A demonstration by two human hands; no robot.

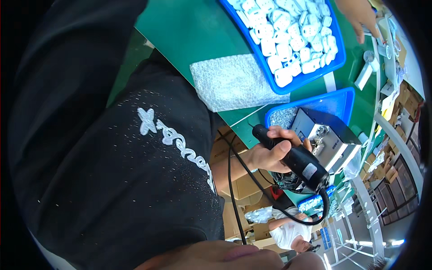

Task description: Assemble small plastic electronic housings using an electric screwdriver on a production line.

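My right hand is wrapped around a black corded electric screwdriver, its thin bit pointing toward the near table edge. A thick black cable loops from its rear end. Beyond the screwdriver stands a metal box-like device with a small mechanism on its front, partly hidden by my fingers. Beside it a blue tray contains many small metal pieces. My left hand reaches in at the upper right with fingers extended over the far table edge, past a blue bin piled with small white plastic housings. Nothing shows in its fingers.
A bubble-wrap sheet lies on the green table near its front edge. A white handheld device lies at the far side. Metal frame bars, cardboard boxes and a person in a white shirt are farther off.
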